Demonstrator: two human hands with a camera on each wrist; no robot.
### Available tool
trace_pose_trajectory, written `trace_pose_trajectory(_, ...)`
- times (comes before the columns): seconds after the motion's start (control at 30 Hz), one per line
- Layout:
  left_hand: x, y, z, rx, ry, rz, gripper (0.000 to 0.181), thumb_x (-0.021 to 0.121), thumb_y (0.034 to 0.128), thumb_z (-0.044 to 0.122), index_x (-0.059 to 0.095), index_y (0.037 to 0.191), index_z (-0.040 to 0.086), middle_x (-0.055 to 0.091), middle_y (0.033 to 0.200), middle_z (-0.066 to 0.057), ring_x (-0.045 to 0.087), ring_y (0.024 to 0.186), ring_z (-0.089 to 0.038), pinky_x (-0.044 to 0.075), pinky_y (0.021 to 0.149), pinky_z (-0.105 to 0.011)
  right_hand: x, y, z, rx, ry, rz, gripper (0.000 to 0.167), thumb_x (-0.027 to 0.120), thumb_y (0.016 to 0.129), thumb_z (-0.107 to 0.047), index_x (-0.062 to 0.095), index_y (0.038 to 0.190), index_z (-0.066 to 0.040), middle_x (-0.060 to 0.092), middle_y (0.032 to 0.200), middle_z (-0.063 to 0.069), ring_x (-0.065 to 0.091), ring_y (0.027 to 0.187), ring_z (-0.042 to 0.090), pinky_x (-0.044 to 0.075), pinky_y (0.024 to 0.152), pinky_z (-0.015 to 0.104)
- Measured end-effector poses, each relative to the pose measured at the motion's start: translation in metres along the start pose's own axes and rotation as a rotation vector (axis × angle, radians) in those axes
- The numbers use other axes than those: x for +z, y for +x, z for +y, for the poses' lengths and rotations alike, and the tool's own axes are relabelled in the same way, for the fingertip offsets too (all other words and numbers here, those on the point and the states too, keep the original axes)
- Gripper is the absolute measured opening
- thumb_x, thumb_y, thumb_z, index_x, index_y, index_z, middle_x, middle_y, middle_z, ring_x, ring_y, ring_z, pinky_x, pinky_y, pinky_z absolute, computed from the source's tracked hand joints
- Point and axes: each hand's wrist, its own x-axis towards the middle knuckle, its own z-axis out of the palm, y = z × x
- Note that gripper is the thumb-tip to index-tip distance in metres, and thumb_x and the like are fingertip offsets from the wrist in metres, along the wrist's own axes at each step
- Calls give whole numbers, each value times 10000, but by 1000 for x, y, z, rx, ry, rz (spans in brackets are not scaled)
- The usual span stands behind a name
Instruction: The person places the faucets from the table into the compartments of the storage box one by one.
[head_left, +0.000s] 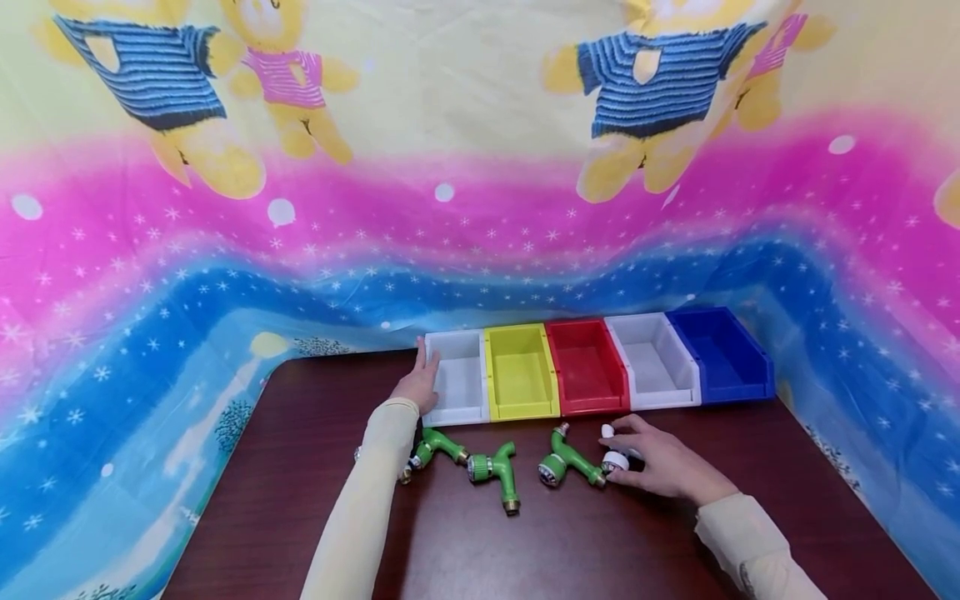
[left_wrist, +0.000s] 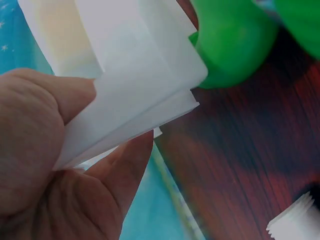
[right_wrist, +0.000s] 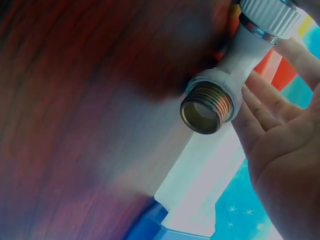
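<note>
My left hand (head_left: 417, 388) holds the side wall of the leftmost white bin (head_left: 459, 383); in the left wrist view its thumb (left_wrist: 75, 95) lies on one side of the wall and a finger on the other. My right hand (head_left: 667, 462) is around a white tap (head_left: 615, 462), fingers at its far side and thumb at the near side. In the right wrist view this tap's brass threaded end (right_wrist: 205, 111) faces the camera, with the ribbed white knob (right_wrist: 270, 17) above. Green taps (head_left: 501, 475) lie on the table between the hands.
Yellow (head_left: 521, 375), red (head_left: 588, 367), second white (head_left: 652, 362) and blue (head_left: 720, 354) bins continue the row along the table's back. Another green tap (head_left: 573, 457) lies left of the right hand. A patterned cloth (head_left: 465, 217) hangs behind the dark table (head_left: 465, 558).
</note>
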Motion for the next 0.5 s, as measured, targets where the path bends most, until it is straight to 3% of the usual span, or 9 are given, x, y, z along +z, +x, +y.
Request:
trace_pose_trajectory(0.13, 3, 4, -2, -29, -11, -12, 833, 577, 958, -83, 169, 1667, 76, -218, 1722, -140, 520, 546, -178, 437, 547, -283, 1, 2, -1, 36, -1, -32, 528, 805, 864, -471, 735, 1325, -222, 618, 1293, 63, 609, 1154, 252, 546, 974, 522)
trace_pose_trajectory(0.5, 8, 9, -4, -32, 18, -14, 818, 573, 964, -74, 173, 1664, 58, -176, 1730, -158, 515, 524, -181, 439, 528, -288, -2, 8, -2, 48, -10, -45, 435, 796, 876, -462, 772, 1237, -222, 627, 1155, -20, 572, 1038, 156, 547, 926, 457)
